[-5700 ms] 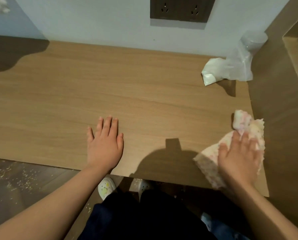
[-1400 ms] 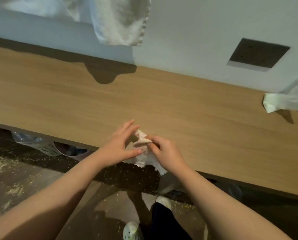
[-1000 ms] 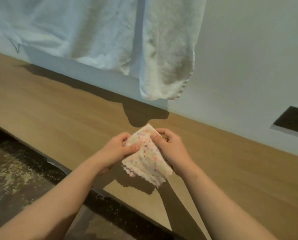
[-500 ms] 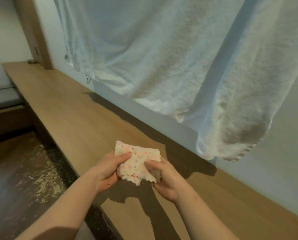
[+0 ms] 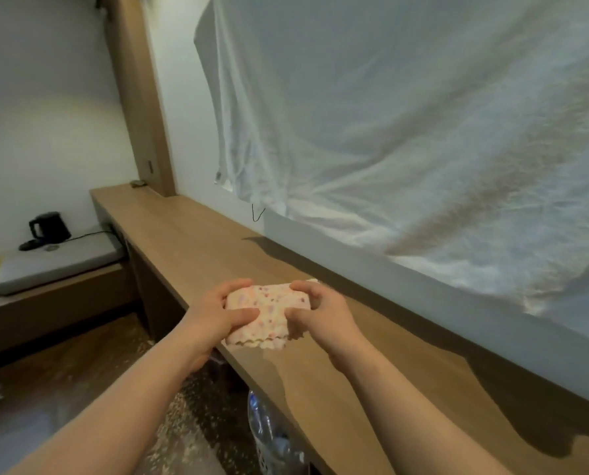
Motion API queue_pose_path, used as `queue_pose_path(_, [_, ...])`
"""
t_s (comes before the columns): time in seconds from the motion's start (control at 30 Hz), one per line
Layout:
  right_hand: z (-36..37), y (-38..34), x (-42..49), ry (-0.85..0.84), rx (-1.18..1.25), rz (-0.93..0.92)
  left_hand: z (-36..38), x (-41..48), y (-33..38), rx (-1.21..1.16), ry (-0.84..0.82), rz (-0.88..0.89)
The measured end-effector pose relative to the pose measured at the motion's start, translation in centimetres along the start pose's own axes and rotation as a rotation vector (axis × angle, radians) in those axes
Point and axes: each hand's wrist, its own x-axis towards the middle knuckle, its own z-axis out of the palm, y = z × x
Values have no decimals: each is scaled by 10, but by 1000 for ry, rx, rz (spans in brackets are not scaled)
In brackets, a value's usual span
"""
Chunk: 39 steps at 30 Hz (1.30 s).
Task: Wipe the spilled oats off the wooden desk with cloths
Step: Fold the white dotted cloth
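Observation:
A small white cloth [image 5: 267, 311] with pink and orange speckles and a scalloped edge is folded into a thick pad, held in the air just above the front edge of the long wooden desk [image 5: 190, 241]. My left hand [image 5: 217, 317] grips its left side, thumb across the front. My right hand [image 5: 317, 315] grips its right side, fingers curled over the top. No oats show on the desk top in view. Pale oat flakes [image 5: 180, 416] lie scattered on the dark floor below the desk edge.
A large white fabric [image 5: 406, 132] hangs on the wall over the desk. A wire basket with plastic bottles [image 5: 272, 437] sits under the desk. At left, a lower bench carries a grey pad [image 5: 56, 262] and a black kettle [image 5: 48, 226].
My view has swung left along the desk. Both hands have folded the cloth smaller and now hold it as a compact pad, a little higher in front of me.

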Motion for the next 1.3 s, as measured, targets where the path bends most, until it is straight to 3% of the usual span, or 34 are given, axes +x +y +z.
queue_pose_path(0.17, [57,-8,54,-2,-251,-34,-57,45,-11,303,121,17])
queue_pose_path(0.3, [102,7,115,38,-435,-80,-97,91,-29,380,162,55])
queue_pose_path(0.47, [151,26,194,-66,-136,26,-140,165,-60,166,118,-67])
queue_pose_path(0.67, [215,51,294,-200,81,255,-175,251,-97,-69,261,-151])
queue_pose_path(0.87, [284,76,355,-243,64,377,-225,309,-149,-87,393,-264])
queue_pose_path(1.03, [360,107,387,-398,-22,452,-295,345,-202,-88,458,-388])
queue_pose_path(1.3, [510,119,475,-528,-44,653,-436,418,-263,-69,428,-503])
